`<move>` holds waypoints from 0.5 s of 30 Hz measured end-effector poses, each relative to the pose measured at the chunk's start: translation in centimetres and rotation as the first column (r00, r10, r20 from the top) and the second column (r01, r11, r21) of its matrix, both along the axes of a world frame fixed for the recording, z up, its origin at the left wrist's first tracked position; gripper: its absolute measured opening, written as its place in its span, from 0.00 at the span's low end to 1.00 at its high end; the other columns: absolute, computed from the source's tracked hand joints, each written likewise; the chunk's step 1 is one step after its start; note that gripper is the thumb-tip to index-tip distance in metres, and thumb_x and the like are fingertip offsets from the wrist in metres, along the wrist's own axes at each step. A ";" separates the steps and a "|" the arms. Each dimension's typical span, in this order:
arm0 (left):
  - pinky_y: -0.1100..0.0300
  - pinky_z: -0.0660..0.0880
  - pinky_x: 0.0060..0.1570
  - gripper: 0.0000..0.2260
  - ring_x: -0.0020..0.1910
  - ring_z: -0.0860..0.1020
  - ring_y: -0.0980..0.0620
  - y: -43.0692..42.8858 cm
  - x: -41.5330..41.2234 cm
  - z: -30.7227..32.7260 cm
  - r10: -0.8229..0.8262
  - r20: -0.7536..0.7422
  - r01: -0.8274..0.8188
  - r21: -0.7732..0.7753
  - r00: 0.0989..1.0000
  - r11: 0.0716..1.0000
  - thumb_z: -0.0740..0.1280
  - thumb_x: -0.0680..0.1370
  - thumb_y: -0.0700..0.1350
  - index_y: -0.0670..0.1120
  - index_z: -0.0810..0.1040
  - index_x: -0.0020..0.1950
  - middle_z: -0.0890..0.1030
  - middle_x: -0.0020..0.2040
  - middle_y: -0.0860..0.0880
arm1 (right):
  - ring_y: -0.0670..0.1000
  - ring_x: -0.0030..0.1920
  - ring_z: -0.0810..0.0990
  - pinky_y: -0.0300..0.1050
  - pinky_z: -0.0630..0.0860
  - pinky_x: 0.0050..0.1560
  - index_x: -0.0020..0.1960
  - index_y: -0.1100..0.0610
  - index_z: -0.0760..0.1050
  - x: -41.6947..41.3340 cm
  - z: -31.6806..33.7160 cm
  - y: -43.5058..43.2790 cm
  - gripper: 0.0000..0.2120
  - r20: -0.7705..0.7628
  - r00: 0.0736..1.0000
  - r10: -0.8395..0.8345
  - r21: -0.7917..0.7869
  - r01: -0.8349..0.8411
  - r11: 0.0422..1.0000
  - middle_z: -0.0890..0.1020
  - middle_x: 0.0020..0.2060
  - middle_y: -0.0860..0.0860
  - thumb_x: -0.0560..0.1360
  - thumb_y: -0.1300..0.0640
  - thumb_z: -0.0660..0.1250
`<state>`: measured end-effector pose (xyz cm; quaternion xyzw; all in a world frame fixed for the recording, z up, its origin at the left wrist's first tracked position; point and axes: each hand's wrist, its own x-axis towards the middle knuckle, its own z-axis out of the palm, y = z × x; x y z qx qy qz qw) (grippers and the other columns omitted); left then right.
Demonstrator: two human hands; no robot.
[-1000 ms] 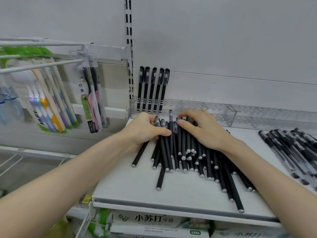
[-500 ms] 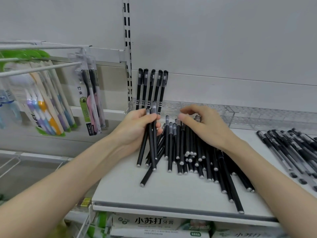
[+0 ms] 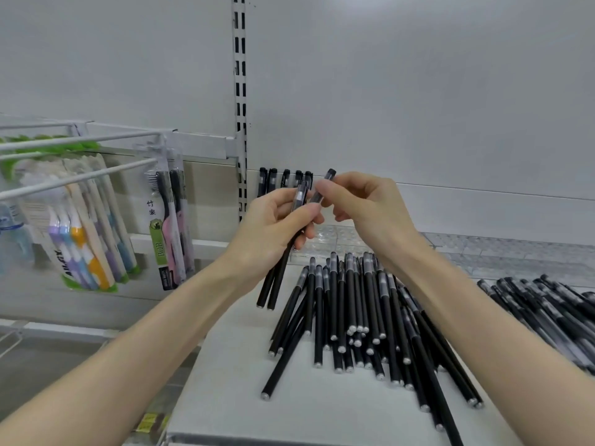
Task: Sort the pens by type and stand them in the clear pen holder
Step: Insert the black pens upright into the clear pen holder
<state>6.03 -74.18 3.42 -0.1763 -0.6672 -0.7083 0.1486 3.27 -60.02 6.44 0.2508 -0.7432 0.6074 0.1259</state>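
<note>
Pens (image 3: 354,317) lie heaped on the shelf (image 3: 225,381) in front of the clear pen holder (image 3: 338,236). Above the holder, the left hand (image 3: 273,233) grips two pens (image 3: 272,284); the right hand (image 3: 373,214) pinches a third pen (image 3: 323,188) between its fingers (image 3: 346,185). Gathering one type, apparently; next, slot them beside the upright pens (image 3: 272,183).
</note>
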 end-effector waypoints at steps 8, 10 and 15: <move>0.60 0.79 0.32 0.09 0.31 0.78 0.54 -2.2 -1.2 -0.8 0.155 0.066 -0.159 0.063 0.986 0.985 0.59 0.81 0.43 0.38 0.71 0.55 0.76 0.38 0.45 | 0.47 0.36 0.81 0.40 0.79 0.38 0.46 0.58 0.73 -2.0 0.9 0.2 0.06 0.026 0.995 -0.097 -0.253 0.100 0.962 0.80 0.39 0.51 0.80 0.57 0.62; 0.59 0.75 0.24 0.10 0.25 0.74 0.53 -2.8 -1.6 -0.6 0.234 0.059 -0.238 0.070 0.970 0.969 0.57 0.82 0.45 0.39 0.70 0.56 0.75 0.37 0.48 | 0.49 0.36 0.82 0.41 0.80 0.37 0.49 0.59 0.71 -2.7 1.1 0.5 0.05 -0.005 0.989 -0.148 -0.246 0.142 0.959 0.78 0.41 0.52 0.81 0.58 0.60; 0.64 0.56 0.20 0.12 0.22 0.61 0.57 -3.2 -2.6 -0.6 0.252 0.108 -0.256 0.020 0.962 0.967 0.55 0.83 0.48 0.41 0.71 0.55 0.71 0.31 0.51 | 0.51 0.45 0.80 0.42 0.80 0.42 0.55 0.56 0.70 -5.0 0.5 0.1 0.05 -0.190 0.943 -0.273 -0.118 0.254 0.960 0.78 0.42 0.50 0.81 0.61 0.58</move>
